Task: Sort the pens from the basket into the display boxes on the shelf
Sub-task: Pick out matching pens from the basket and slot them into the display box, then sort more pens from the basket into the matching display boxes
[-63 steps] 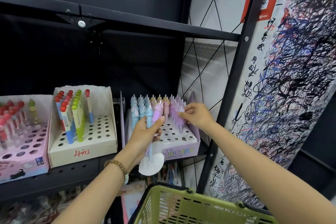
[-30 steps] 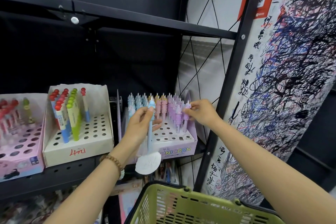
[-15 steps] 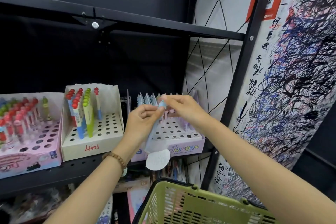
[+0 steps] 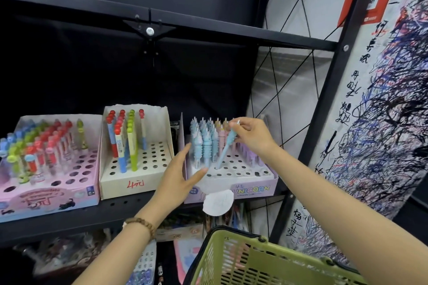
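Note:
My right hand [image 4: 251,137] pinches the top of a light blue unicorn pen [image 4: 225,148], tilted, with its tip in a hole of the lilac UNICORN display box [image 4: 250,188]. Blue, pink and purple pens stand in that box's back rows. My left hand [image 4: 178,178] is open, fingers straight, against the box's left front corner. The green basket [image 4: 254,259] hangs below at the bottom right; its contents are not visible.
A cream box [image 4: 134,183] with red, green and blue pens and a pink box [image 4: 48,194] with several pens sit to the left on the black shelf [image 4: 69,220]. A white round tag [image 4: 217,200] hangs under the lilac box. A black upright post [image 4: 317,127] stands right.
The blue pen passed from my left hand to my right, which has lowered its tip into a hole. My left hand let go and opened against the box's corner.

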`<state>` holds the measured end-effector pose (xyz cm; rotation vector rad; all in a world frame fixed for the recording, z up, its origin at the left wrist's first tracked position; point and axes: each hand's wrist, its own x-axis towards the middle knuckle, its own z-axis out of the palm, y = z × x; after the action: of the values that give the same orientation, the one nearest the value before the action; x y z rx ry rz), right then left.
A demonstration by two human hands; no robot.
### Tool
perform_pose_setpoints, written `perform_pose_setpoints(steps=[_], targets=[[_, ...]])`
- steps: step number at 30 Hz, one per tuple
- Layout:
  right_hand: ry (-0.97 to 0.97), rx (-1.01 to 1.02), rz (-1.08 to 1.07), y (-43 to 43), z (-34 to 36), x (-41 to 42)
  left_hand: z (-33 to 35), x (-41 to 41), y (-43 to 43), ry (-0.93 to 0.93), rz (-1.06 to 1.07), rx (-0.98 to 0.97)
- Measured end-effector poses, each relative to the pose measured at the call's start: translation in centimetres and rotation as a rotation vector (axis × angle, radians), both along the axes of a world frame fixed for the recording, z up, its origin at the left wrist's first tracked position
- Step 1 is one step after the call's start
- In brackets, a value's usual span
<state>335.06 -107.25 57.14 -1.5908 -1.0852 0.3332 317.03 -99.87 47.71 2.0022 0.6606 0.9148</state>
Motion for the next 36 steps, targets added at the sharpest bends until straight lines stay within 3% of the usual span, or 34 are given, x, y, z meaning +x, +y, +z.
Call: perform_pose_setpoints(steps=[7,11,14,19,23,25,29,33,36], targets=[[-0.053,-0.101,0.069,1.5,0.0,-0.3,-0.8,0.4,0.3,0.058,0.016,0.063],[-0.2,-0.219,0.083,2.3,-0.8,-0.9,-0.7,0.8,0.2,0.051,0.01,0.062],[-0.131,-0.266,0.105,2.3,-2.1,-1.6,-0.4,0.4,-0.3,0.04,0.003,0.039],[-0.049,-0.172,0.065,-2.1,-2.8,-2.2,0.1,-1.7,-3.2,0.016,0.042,0.132],[-0.07,-0.229,0.096,-10.9,-6.0,-1.3,-1.8,-2.1,-8.8,-0.077,-0.225,0.071],[-0.003,-0.426,0.188,-16.3,-9.7,-0.8,-4.7,-1.0,-11.3,0.034,-0.45,-0.045],[-0.03,-1.043,0.24,-25.4,-20.7,0.4,-12.3,2.9,-15.4,0.512,-0.793,-0.22],[0.133,-1.374,-0.024,-31.4,-29.7,2.0,-19.3,6.2,-17.6,0.843,-0.907,-0.279],[0.146,-1.465,-0.13,-32.1,-32.9,1.7,-22.7,7.0,-18.8,0.996,-0.874,-0.271]])
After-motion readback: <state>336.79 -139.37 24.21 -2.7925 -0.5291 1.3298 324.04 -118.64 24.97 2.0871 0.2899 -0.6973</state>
